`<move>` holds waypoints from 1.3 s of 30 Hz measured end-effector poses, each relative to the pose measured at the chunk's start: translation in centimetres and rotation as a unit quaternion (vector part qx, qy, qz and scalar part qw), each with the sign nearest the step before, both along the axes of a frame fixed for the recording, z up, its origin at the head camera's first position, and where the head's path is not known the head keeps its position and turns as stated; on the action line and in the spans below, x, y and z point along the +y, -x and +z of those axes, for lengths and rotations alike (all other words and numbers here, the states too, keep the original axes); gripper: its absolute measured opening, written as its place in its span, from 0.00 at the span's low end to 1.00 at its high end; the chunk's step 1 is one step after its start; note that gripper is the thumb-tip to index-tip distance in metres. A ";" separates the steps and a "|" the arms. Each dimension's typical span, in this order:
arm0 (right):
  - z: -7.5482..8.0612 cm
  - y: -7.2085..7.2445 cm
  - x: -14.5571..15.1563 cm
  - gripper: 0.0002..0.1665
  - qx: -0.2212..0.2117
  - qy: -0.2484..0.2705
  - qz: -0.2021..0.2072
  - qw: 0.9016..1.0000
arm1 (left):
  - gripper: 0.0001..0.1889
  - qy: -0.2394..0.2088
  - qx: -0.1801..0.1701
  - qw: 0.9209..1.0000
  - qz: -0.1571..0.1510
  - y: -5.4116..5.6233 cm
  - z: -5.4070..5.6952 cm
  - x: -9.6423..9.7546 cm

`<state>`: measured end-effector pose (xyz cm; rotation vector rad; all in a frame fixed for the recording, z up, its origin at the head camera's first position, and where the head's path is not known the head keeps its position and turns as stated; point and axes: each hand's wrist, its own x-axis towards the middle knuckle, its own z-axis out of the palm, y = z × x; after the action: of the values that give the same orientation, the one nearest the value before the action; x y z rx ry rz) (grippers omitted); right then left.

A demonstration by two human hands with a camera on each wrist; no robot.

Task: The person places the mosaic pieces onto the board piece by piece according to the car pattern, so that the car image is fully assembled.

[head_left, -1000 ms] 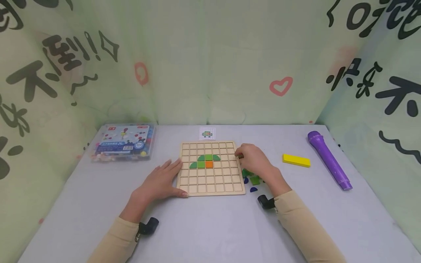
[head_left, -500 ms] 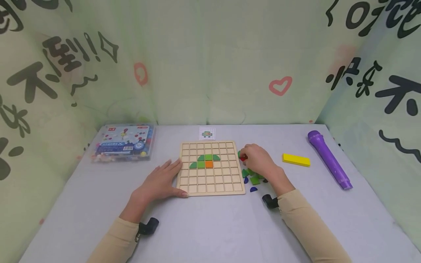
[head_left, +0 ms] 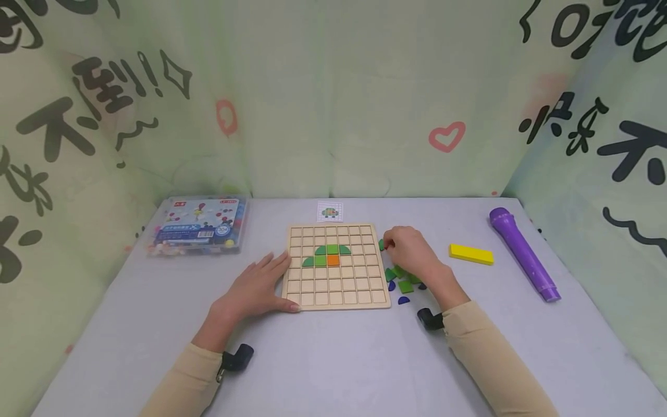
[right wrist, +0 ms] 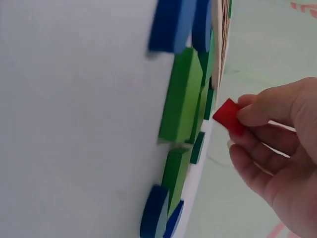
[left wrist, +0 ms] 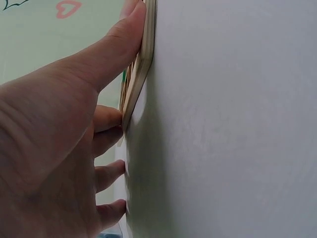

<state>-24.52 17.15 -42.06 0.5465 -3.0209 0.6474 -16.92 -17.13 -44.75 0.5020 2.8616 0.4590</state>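
Note:
My left hand [head_left: 257, 286] rests against the left side of a wooden grid board [head_left: 354, 286], fingers fairly straight and thumb at its front edge. In the left wrist view the thumb [left wrist: 119, 42] touches the board's rim. Green tiles and one orange tile [head_left: 333, 260] form a dome-like shape in the board's cells. Beyond the board's right edge, my right hand [head_left: 414, 252] pinches a small red tile [right wrist: 228, 116] between thumb and fingers, held off the table. Loose green tiles [head_left: 405, 286] and dark blue half-round tiles [head_left: 403, 300] lie below that hand, some hidden by it.
A small pattern card [head_left: 330, 212] lies behind the board. At the back left sits a clear plastic box [head_left: 200, 226] with a printed label. A yellow bar [head_left: 471, 254] and a purple microphone-shaped stick [head_left: 523, 255] lie on the right.
My right hand has drawn slightly right, away from the board's edge, and the red tile came into view in its fingers. The left hand and the tiles on the board stay put.

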 end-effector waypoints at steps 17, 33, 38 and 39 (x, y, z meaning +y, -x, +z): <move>-0.6 -0.5 -5.5 0.12 -0.067 0.126 0.032 0.989 | 0.63 0.006 -0.007 1.000 0.005 0.2 -0.1 -0.1; -0.7 -1.1 -6.7 0.09 -0.046 0.048 0.063 0.996 | 0.63 0.002 -0.011 1.000 0.006 0.0 0.1 0.0; -0.7 -1.2 -6.2 0.08 -0.054 0.041 0.082 0.994 | 0.62 0.001 -0.011 1.000 0.005 0.0 0.2 0.1; -0.6 -1.2 -6.0 0.09 -0.057 0.039 0.078 0.995 | 0.62 0.001 -0.011 1.000 0.005 0.0 0.2 0.1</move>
<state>-23.29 11.14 -42.68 0.7753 -3.0639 0.8264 -16.89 -16.99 -44.53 0.4801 2.8449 0.4601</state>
